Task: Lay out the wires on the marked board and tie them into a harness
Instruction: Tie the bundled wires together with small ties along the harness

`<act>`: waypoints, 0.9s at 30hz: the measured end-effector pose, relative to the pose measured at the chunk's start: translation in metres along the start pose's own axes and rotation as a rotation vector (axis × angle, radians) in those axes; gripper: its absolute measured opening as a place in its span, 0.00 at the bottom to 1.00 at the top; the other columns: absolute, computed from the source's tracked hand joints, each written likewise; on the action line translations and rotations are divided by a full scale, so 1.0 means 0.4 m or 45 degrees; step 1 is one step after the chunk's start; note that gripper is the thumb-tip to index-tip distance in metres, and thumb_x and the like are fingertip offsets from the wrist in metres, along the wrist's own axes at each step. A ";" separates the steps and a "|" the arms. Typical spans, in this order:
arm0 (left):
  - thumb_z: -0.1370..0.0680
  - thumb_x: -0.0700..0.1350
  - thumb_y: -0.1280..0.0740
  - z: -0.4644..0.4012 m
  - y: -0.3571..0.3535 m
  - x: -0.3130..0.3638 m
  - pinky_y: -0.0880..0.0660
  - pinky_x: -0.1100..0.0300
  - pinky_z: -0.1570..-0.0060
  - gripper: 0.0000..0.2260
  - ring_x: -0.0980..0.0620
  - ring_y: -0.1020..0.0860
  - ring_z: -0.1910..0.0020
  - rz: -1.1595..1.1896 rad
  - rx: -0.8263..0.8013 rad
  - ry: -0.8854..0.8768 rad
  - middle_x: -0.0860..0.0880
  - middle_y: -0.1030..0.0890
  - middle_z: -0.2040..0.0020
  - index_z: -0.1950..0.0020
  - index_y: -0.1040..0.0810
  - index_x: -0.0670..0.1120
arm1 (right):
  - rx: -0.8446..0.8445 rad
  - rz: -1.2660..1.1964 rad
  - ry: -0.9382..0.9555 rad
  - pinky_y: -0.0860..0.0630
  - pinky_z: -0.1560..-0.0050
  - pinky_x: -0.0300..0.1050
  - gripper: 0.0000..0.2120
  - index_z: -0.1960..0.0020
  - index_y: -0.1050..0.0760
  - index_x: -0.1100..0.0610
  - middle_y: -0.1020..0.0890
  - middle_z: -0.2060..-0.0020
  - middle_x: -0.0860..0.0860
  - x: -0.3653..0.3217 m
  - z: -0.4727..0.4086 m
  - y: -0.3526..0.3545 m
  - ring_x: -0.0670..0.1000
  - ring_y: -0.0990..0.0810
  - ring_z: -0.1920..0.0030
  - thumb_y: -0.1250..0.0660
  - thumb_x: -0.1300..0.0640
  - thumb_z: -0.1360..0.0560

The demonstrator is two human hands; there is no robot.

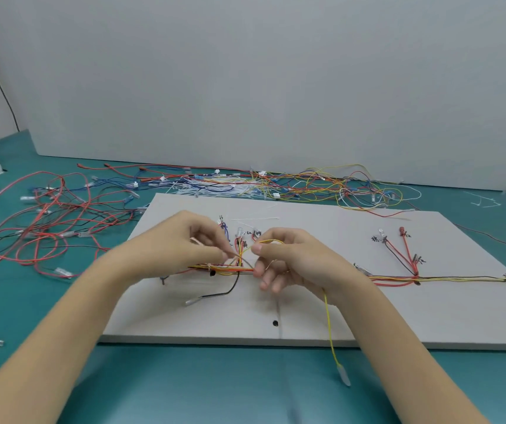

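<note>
Two bare hands are held over the middle of the marked board (322, 313), which is laid flat on a teal table (184, 384) in front of a pale wall panel (245, 71). Beyond the board's far edge a long tangle of loose wires (276, 185) is spread, red, blue, yellow and white; off the board's left edge a second heap of red and black wires (47, 218) is seen. Along the board's middle line the wire harness (429, 279) is laid out from left to right, with red and black branches fanned upward near the board's right part beside handwritten marks. The left hand (181, 246) is held above the board's centre with its fingers curled, and a thin pale strand, seemingly a cable tie (198, 241), is pinched between thumb and forefinger just over the bundle. The right hand (291, 258) is placed just beside it, and a yellow wire (329, 325) is pinched between its thumb and forefinger; this wire is looped over the hand and trailed down past the board's near edge, ended by a clear terminal sleeve (344, 374) over the table. A black wire (227, 290) is curved down from the bundle toward the board's near side. White cable ties (258, 219) are laid near the board's far edge. A small black dot (275, 323) is marked near the board's near edge.
</note>
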State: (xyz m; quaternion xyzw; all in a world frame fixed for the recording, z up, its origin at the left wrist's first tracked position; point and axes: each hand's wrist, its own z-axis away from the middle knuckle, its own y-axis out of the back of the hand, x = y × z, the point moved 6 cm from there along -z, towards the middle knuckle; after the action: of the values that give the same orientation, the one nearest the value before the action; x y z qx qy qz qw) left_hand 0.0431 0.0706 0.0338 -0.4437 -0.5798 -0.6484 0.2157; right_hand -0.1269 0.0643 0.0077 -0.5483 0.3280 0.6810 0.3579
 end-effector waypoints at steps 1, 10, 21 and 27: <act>0.28 0.37 0.26 -0.003 -0.017 0.014 0.29 0.69 0.63 0.10 0.62 0.23 0.67 0.011 0.026 -0.039 0.52 0.17 0.63 0.62 0.15 0.53 | -0.023 -0.044 -0.016 0.23 0.72 0.39 0.04 0.52 0.26 0.59 0.19 0.67 0.56 0.004 -0.002 -0.004 0.52 0.19 0.70 0.35 0.59 0.21; 0.23 0.33 0.39 -0.011 -0.096 0.019 0.26 0.61 0.65 0.10 0.48 0.23 0.66 0.267 -0.024 0.032 0.47 0.20 0.65 0.60 0.26 0.44 | -0.222 -0.106 -0.090 0.34 0.81 0.34 0.10 0.46 0.25 0.58 0.21 0.67 0.54 0.011 0.003 -0.013 0.45 0.28 0.79 0.35 0.51 0.21; 0.27 0.49 0.28 0.014 -0.003 0.000 0.32 0.66 0.67 0.04 0.54 0.28 0.68 0.050 -0.198 0.081 0.47 0.21 0.67 0.56 0.15 0.51 | -0.394 0.321 -0.053 0.47 0.81 0.34 0.13 0.46 0.18 0.58 0.33 0.75 0.48 -0.015 0.066 0.076 0.45 0.42 0.81 0.37 0.53 0.21; 0.32 0.56 0.28 0.022 -0.003 -0.002 0.29 0.64 0.63 0.13 0.54 0.25 0.65 0.030 -0.249 0.093 0.43 0.18 0.62 0.59 0.15 0.48 | -0.272 0.347 -0.018 0.34 0.75 0.36 0.12 0.48 0.17 0.60 0.27 0.76 0.52 -0.021 0.094 0.156 0.46 0.32 0.77 0.35 0.55 0.24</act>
State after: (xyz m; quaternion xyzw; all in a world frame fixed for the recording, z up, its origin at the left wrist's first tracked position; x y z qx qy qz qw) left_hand 0.0452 0.0789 0.0319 -0.4454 -0.5001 -0.7151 0.2001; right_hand -0.1980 0.0617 0.0262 -0.5288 0.3225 0.7581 0.2040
